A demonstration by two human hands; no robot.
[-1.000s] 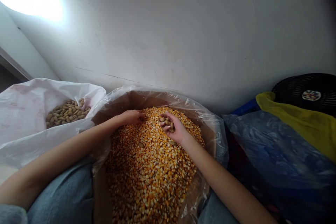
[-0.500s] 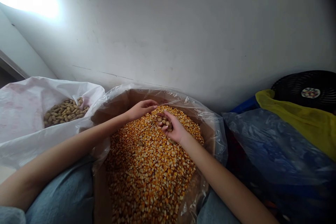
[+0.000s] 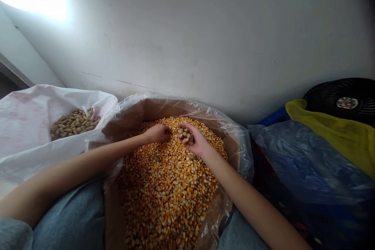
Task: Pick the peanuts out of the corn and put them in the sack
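A plastic-lined sack before me is full of orange and yellow corn kernels (image 3: 170, 187). My right hand (image 3: 195, 140), palm up over the corn, is curled around several unshelled peanuts (image 3: 186, 134). Just left of it, my left hand (image 3: 158, 133) is low at the corn, its fingers bent together; whatever they pinch is too small to make out. Single peanuts lie on the corn, one (image 3: 157, 159) left of the middle and another (image 3: 191, 156) below my right hand.
At the left, a white sack (image 3: 26, 117) holds a pile of peanuts (image 3: 74, 124). On the right are a black fan (image 3: 347, 102), yellow mesh (image 3: 331, 129) and a bluish plastic bag (image 3: 304, 160). A pale wall (image 3: 187, 39) rises behind.
My left hand has moved down and slightly left to the corn, and its fingers have curled in. My right hand has shifted slightly right, still holding peanuts.
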